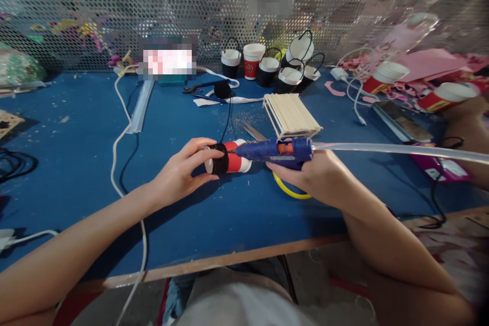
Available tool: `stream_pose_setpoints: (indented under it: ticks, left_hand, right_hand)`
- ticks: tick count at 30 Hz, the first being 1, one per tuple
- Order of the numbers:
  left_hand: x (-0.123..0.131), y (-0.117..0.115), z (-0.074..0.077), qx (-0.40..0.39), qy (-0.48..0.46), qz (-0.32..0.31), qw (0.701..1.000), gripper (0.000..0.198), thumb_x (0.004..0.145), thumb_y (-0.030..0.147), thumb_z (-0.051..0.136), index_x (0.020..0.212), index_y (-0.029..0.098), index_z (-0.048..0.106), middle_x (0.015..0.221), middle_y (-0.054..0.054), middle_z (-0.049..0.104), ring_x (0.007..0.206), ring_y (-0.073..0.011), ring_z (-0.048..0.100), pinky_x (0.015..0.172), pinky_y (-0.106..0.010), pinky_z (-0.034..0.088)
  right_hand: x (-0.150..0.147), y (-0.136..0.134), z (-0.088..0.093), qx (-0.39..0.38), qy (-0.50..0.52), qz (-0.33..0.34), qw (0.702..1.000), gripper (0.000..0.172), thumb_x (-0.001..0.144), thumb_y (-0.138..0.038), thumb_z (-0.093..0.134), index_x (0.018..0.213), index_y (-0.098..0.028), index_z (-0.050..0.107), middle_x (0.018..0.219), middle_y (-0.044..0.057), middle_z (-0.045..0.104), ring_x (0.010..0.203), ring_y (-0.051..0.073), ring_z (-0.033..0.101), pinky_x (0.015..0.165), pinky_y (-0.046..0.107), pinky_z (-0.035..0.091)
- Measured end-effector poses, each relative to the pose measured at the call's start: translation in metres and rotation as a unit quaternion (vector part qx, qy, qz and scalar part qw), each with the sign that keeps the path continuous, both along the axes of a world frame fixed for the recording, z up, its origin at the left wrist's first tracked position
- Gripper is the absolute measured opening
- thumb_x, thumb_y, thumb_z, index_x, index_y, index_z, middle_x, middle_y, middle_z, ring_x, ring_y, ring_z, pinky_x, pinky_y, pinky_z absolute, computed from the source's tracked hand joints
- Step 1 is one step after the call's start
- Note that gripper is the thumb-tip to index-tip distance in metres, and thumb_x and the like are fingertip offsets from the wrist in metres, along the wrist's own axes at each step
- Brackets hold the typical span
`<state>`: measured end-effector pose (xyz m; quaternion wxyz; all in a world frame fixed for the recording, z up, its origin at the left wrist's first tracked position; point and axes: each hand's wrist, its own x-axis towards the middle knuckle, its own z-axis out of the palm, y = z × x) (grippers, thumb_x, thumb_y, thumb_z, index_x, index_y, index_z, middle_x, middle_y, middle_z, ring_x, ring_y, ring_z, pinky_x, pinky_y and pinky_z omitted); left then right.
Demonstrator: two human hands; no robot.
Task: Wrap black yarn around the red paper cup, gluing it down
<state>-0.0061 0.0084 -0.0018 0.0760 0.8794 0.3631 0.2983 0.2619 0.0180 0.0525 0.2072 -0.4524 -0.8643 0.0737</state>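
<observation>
My left hand (182, 169) grips a paper cup (235, 162) lying on its side on the blue table (76, 163). The cup is red and white with a black band round it near its base. My right hand (305, 173) holds a blue glue gun (277, 150) whose nozzle touches the cup near the black band. A long clear glue stick (401, 150) sticks out of the gun's back to the right. A thin black cord (228, 112) runs from the cup toward the back of the table.
A stack of wooden sticks (291, 114) lies just behind the gun. Several finished black-banded cups with handles (267, 63) stand at the back by the perforated metal wall. White cables (118, 153), a yellow ring (290, 191), pink scraps and red cups (439, 97) lie around.
</observation>
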Motion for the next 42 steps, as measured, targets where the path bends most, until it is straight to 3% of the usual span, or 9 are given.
stream_pose_setpoints:
  ticks: [7,12,22,27,31,36,42]
  left_hand:
    - [0.001,-0.003,0.002,0.011,0.019,-0.016,1.0,0.032,0.081,0.017,0.06,0.112,0.02,0.051,0.122,-0.013,0.047,0.101,-0.0207,0.056,0.083,-0.034,0.052]
    - [0.002,-0.004,0.002,0.019,0.039,-0.02,0.999,0.031,0.082,0.016,0.057,0.112,0.021,0.052,0.123,-0.013,0.046,0.102,-0.0213,0.055,0.083,-0.035,0.052]
    - [0.0,0.002,-0.001,-0.032,-0.031,-0.003,0.999,0.038,0.078,0.024,0.065,0.113,0.02,0.05,0.119,-0.013,0.051,0.11,-0.0227,0.052,0.092,-0.041,0.048]
    - [0.0,0.003,-0.004,-0.121,-0.127,-0.011,0.984,0.042,0.076,0.025,0.067,0.115,0.021,0.051,0.118,-0.011,0.049,0.106,-0.0214,0.054,0.084,-0.037,0.054]
    - [0.0,0.003,-0.005,-0.183,-0.185,-0.001,0.966,0.043,0.075,0.025,0.068,0.115,0.022,0.052,0.115,-0.009,0.049,0.098,-0.0185,0.057,0.083,-0.036,0.055]
    - [0.002,0.003,-0.005,-0.246,-0.23,0.031,0.941,0.044,0.072,0.027,0.07,0.111,0.019,0.053,0.109,-0.008,0.052,0.074,-0.0123,0.062,0.072,-0.034,0.058]
    - [0.004,0.004,-0.001,-0.318,-0.248,0.084,0.911,0.047,0.07,0.031,0.071,0.11,0.018,0.05,0.104,-0.007,0.058,0.073,-0.0142,0.064,0.071,-0.034,0.057]
  right_hand:
    - [-0.011,0.001,0.005,-0.084,0.059,-0.042,0.994,0.013,0.072,-0.022,0.055,0.072,-0.017,0.066,0.053,0.001,0.055,0.048,0.011,0.045,0.049,0.024,0.038]
    - [-0.01,0.002,-0.002,-0.07,0.06,-0.062,0.994,0.014,0.073,-0.026,0.056,0.073,-0.017,0.065,0.046,-0.002,0.05,0.044,0.01,0.038,0.044,0.023,0.034]
    - [-0.01,-0.001,0.002,-0.067,0.04,-0.057,0.995,0.012,0.072,-0.023,0.056,0.072,-0.017,0.066,0.048,0.0,0.049,0.046,0.011,0.043,0.047,0.025,0.033]
    - [-0.007,0.0,0.004,-0.044,-0.011,-0.011,0.999,0.017,0.074,-0.028,0.054,0.073,-0.019,0.068,0.038,-0.005,0.028,0.039,0.009,0.027,0.043,0.026,0.021]
    - [-0.003,-0.001,0.002,-0.031,-0.034,-0.027,0.999,0.021,0.073,-0.032,0.053,0.071,-0.019,0.07,0.037,-0.006,0.021,0.038,0.009,0.018,0.043,0.027,0.015]
    - [0.004,-0.001,-0.007,0.022,-0.072,0.027,0.997,0.02,0.077,-0.029,0.053,0.079,-0.022,0.072,0.036,-0.004,0.028,0.039,0.01,0.022,0.045,0.028,0.015]
    - [0.004,-0.002,-0.009,0.132,-0.168,0.089,0.973,0.023,0.081,-0.02,0.049,0.086,-0.024,0.071,0.047,0.0,0.049,0.046,0.011,0.037,0.048,0.027,0.023]
